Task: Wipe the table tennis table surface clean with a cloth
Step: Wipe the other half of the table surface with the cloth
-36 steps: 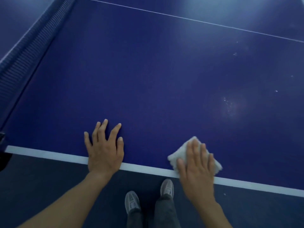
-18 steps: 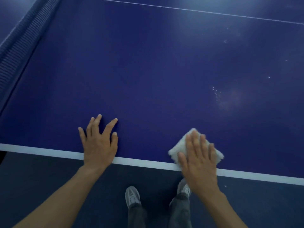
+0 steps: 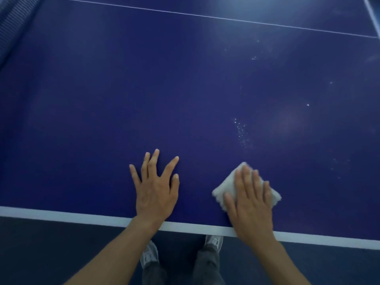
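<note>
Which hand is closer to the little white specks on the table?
Right. The right hand, pressing the cloth, sits just short of the specks; the left hand rests flat farther off to their left.

The dark blue flat table tennis table top has a white stripe along its near edge. A small white fluffy folded cloth lies flat on the blue, just past that stripe, turned like a diamond. The right hand presses flat on it. Tiny white specks dot the blue farther from the stripe than the cloth.
</note>
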